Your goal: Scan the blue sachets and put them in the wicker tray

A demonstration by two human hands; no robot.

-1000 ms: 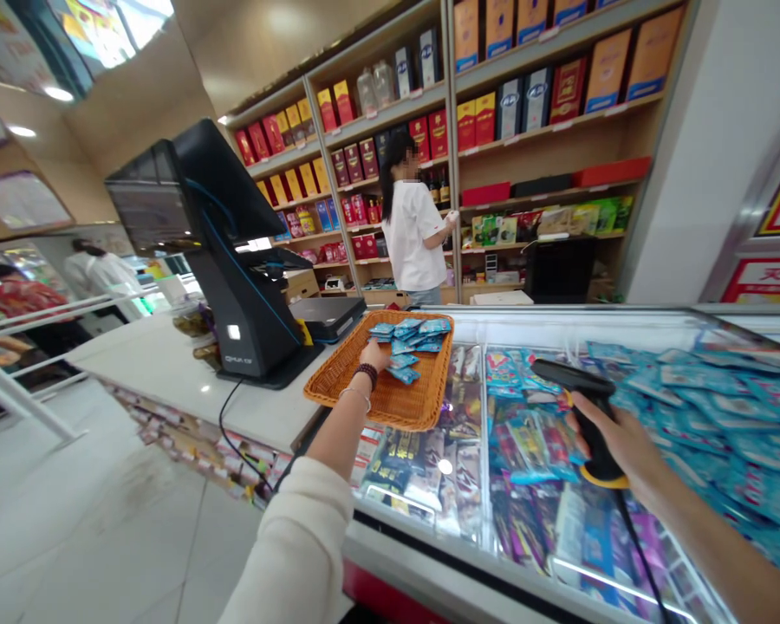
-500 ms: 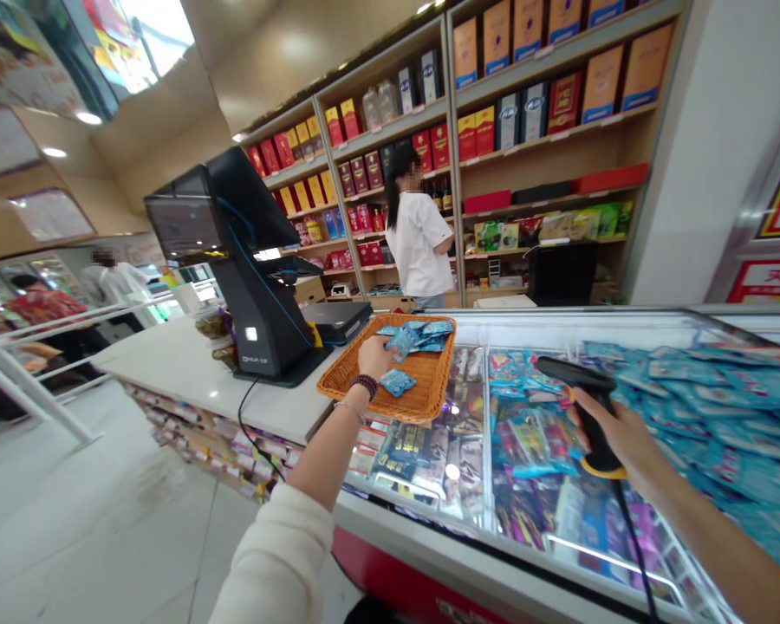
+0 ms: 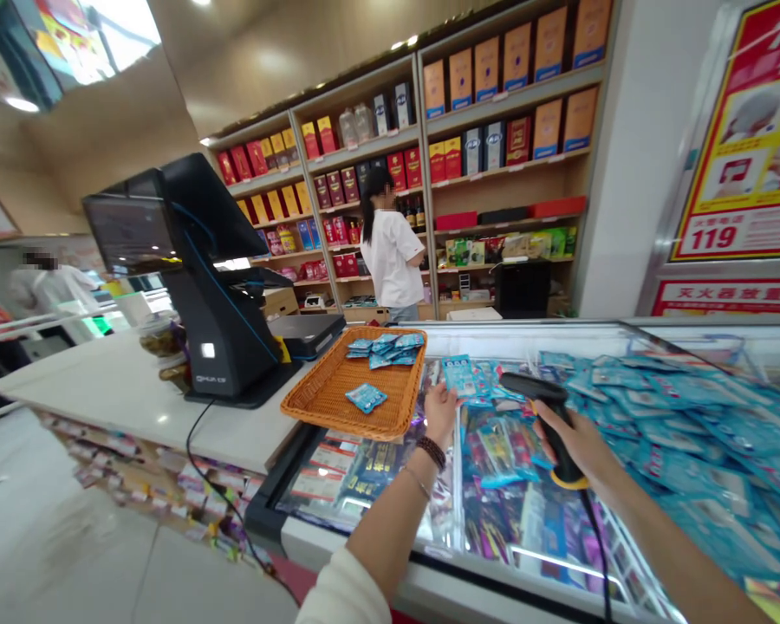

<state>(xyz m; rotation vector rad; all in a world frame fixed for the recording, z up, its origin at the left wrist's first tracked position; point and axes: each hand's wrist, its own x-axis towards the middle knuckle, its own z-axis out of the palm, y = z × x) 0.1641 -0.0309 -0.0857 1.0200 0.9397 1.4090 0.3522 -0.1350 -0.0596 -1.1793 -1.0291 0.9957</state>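
My left hand (image 3: 440,414), with a beaded bracelet at its wrist, pinches a small blue packet (image 3: 460,374) upright over the glass-topped case. A black barcode scanner (image 3: 538,390) is gripped in my right hand (image 3: 575,438), its head turned left, close to the packet. Its cable (image 3: 596,537) hangs down in front. To the left, an orange-brown wicker basket (image 3: 321,386) holds several similar blue packets (image 3: 390,348) at its far side and a single blue packet (image 3: 366,398) nearer its middle. On the right, a large heap of blue packets (image 3: 695,416) covers the case.
A black checkout terminal (image 3: 217,321) stands on the white counter (image 3: 104,373), its cable running over the front edge. The glass case (image 3: 416,542) shows packaged goods inside. Behind it, a person in a white shirt (image 3: 393,260) faces shelves of boxed goods (image 3: 481,165).
My left hand has come out of the basket to the right with a blue packet, now close to the scanner. The view has swung right; my right hand still holds the scanner.
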